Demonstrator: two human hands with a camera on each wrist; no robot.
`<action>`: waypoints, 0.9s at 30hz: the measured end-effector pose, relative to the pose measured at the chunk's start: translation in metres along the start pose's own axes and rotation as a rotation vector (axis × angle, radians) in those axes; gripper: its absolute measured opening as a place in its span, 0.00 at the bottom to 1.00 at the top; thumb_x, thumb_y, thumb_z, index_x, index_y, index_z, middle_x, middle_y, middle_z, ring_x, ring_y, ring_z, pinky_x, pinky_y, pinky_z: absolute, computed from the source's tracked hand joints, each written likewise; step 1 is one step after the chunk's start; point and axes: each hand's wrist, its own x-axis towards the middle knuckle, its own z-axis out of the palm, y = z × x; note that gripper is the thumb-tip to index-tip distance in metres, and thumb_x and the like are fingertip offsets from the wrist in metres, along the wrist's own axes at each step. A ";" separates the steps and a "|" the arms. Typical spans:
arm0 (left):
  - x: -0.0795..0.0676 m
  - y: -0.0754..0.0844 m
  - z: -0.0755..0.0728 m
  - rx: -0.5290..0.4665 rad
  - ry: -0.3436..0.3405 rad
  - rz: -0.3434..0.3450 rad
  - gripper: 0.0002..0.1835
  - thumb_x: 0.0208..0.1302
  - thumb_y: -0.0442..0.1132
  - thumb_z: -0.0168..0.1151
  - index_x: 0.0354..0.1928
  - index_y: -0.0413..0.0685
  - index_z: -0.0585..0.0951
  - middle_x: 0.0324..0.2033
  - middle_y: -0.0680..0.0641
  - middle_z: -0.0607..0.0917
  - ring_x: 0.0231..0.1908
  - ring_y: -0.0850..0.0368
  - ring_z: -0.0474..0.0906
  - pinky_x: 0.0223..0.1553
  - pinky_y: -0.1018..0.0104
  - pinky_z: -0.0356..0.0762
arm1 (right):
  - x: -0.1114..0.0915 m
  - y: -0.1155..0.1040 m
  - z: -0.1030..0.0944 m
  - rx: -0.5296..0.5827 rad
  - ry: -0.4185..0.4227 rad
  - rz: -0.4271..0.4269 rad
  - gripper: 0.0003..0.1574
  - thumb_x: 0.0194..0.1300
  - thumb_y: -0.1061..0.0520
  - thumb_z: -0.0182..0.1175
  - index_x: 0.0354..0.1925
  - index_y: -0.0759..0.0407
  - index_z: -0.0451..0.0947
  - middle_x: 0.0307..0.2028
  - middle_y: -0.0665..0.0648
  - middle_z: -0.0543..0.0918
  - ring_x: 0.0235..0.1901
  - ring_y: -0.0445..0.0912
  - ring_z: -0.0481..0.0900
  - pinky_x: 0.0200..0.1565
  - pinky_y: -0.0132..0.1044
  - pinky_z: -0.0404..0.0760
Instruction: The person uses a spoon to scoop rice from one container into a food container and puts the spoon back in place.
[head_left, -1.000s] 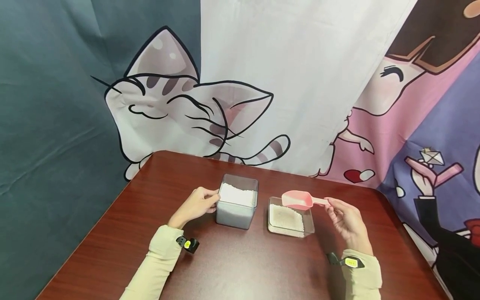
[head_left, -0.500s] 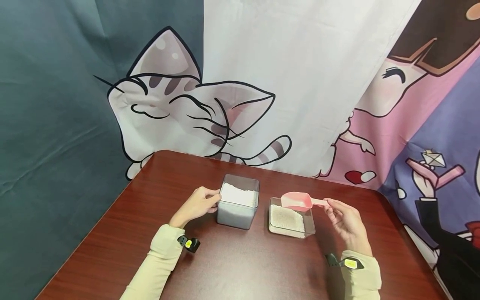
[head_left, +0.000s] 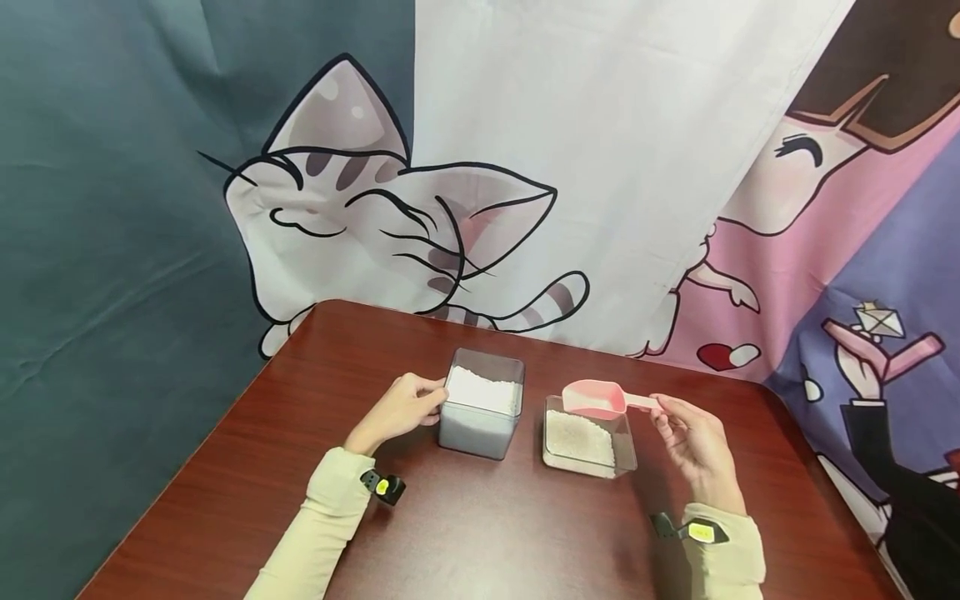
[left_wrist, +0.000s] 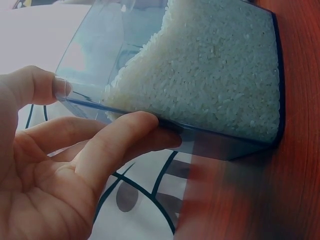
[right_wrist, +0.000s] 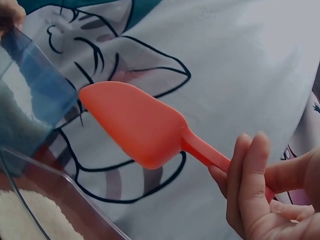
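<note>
In the head view my left hand holds the left side of a tall clear plastic container filled partway with white rice. The left wrist view shows the thumb at its rim corner and the fingers along its wall. My right hand pinches the handle of a pink scoop, keeping it level above a low clear box. Off-white grains lie in that box. From the right wrist camera the underside of the scoop shows, its tip overlapping the tall container.
Both containers stand side by side on a reddish-brown wooden table. Behind its far edge hangs a cloth backdrop with cartoon figures. Bands with small devices are strapped round both sleeves, one on the left wrist.
The head view has turned slightly left, so the containers appear a little farther right. Relative to the low box, the scoop has shifted slightly left. Both hands keep their hold.
</note>
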 end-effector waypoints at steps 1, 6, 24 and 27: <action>0.000 0.000 0.001 -0.006 -0.001 -0.003 0.20 0.63 0.33 0.51 0.53 0.24 0.73 0.56 0.31 0.71 0.40 0.47 0.80 0.39 0.58 0.81 | -0.001 0.000 0.002 -0.003 0.004 -0.006 0.17 0.66 0.69 0.47 0.33 0.68 0.84 0.29 0.61 0.85 0.25 0.42 0.82 0.30 0.25 0.82; 0.001 -0.001 0.002 -0.031 0.006 -0.017 0.21 0.63 0.33 0.51 0.54 0.24 0.71 0.56 0.32 0.71 0.41 0.48 0.79 0.40 0.58 0.81 | 0.000 0.004 0.018 -0.002 -0.002 -0.031 0.16 0.65 0.70 0.48 0.32 0.69 0.83 0.28 0.61 0.85 0.24 0.43 0.82 0.29 0.26 0.82; 0.001 -0.001 0.002 -0.028 0.014 -0.020 0.20 0.63 0.34 0.51 0.53 0.25 0.72 0.56 0.32 0.72 0.41 0.48 0.80 0.40 0.58 0.81 | 0.023 0.014 0.098 -0.275 -0.043 -0.078 0.06 0.59 0.67 0.58 0.31 0.67 0.82 0.26 0.58 0.84 0.22 0.43 0.82 0.31 0.28 0.83; 0.001 -0.001 0.001 -0.030 0.015 -0.021 0.20 0.63 0.34 0.51 0.53 0.25 0.72 0.56 0.32 0.72 0.41 0.48 0.80 0.39 0.58 0.82 | 0.027 0.019 0.112 -0.368 -0.051 -0.081 0.08 0.59 0.66 0.59 0.35 0.72 0.80 0.27 0.58 0.83 0.22 0.43 0.82 0.31 0.30 0.83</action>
